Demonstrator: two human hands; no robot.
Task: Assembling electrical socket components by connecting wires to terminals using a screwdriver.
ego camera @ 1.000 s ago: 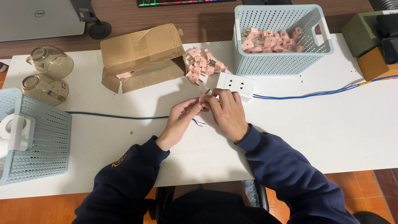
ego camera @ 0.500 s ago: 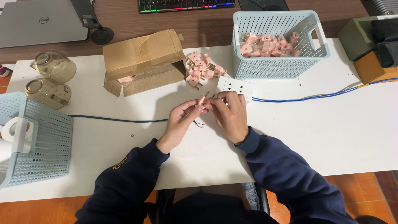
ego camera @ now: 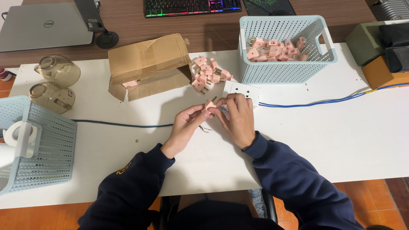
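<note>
My left hand [ego camera: 186, 125] pinches a small pink plug [ego camera: 210, 104] with brass pins, held just above the white table [ego camera: 341, 140]. My right hand [ego camera: 237, 117] meets it from the right, fingers closed on the plug and on a thin tool or wire end that I cannot make out. Thin dark wire ends [ego camera: 205, 128] stick out below the hands. A white socket block [ego camera: 243, 90] lies just behind my right hand, and a blue cable [ego camera: 315, 103] runs from it to the right.
A pile of pink plugs [ego camera: 207, 73] lies beside an open cardboard box [ego camera: 148, 64]. A light blue basket [ego camera: 284, 47] at the back holds more plugs. Another blue basket [ego camera: 40, 145] with a tape roll [ego camera: 17, 134] stands left, behind it two glass jugs [ego camera: 56, 83]. A dark cable [ego camera: 123, 124] crosses the table.
Both hands stay together on the plug and have shifted only slightly; the fingers have turned the plug a little. The view has tilted a bit.
</note>
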